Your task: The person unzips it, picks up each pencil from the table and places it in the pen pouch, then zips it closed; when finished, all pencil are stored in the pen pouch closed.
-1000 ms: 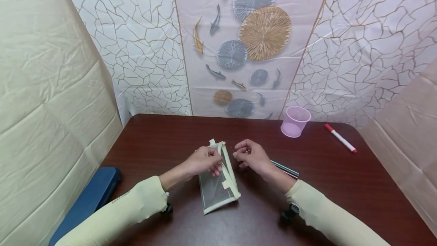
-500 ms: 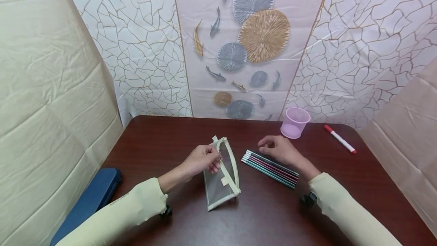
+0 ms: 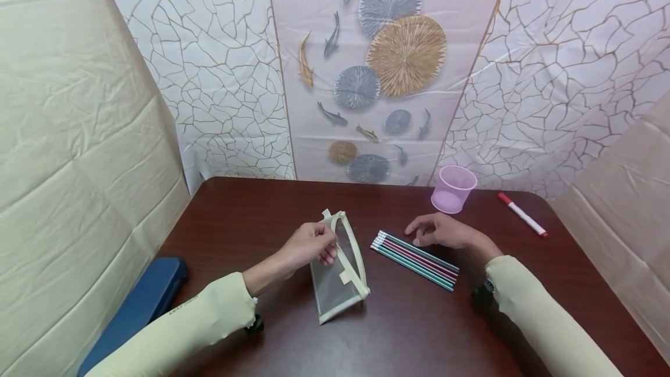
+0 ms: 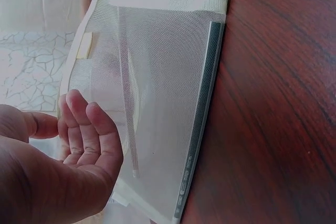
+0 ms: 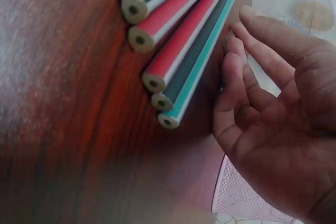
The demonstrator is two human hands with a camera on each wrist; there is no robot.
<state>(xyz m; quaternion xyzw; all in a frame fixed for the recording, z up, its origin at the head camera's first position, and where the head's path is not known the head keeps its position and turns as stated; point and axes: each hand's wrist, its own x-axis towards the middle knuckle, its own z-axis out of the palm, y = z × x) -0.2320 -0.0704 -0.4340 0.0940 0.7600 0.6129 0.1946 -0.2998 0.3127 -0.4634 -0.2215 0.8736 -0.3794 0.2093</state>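
A see-through mesh zip pouch (image 3: 332,292) with cream edging stands tilted on the table, its mouth gaping to the right. My left hand (image 3: 310,244) pinches the near edge of that mouth between thumb and fingers. Through the mesh in the left wrist view, a dark pencil (image 4: 203,87) lies along the bottom seam, and a reddish stick shape shows higher up. To the right, several unsharpened pencils (image 3: 416,260), green, dark and red with white erasers, lie side by side. My right hand (image 3: 445,230) hovers at their far side, fingers loosely bent and holding nothing.
A pink mesh cup (image 3: 451,194) stands at the back of the table, beyond my right hand. Right of it lies a red-and-white marker (image 3: 523,215). A long dark blue case (image 3: 138,307) rests at the left edge. Patterned cloth (image 3: 235,74) hangs behind the table.
My right hand has moved right, from beside the pouch to the far side of the pencils, uncovering them. The pouch mouth has widened while my left hand keeps its grip.
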